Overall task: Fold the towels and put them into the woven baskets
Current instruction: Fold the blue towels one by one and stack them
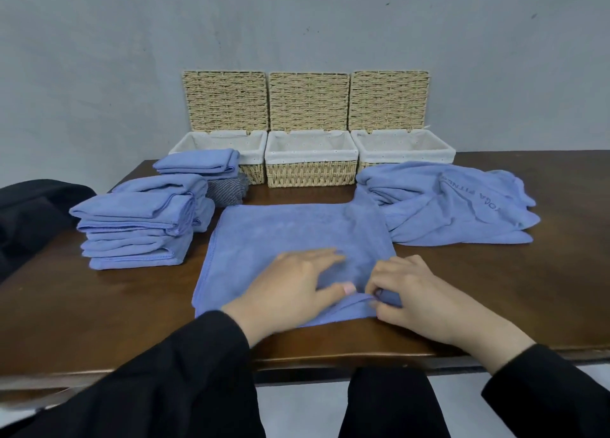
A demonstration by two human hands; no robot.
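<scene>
Fingers of the right hand point(425, 299) curl in a pinching grip on the near right corner of the flat blue microfibre towel point(290, 236), which lies spread on the dark brown wooden tabletop point(99, 305). Beside it, the left hand point(290, 292) presses flat, fingers straight and apart. Further back, folded blue towel stacks point(138, 229) sit left and a loose blue towel heap point(452, 203) right. Three lined woven baskets point(310, 160) stand behind, lids raised against the wall.
</scene>
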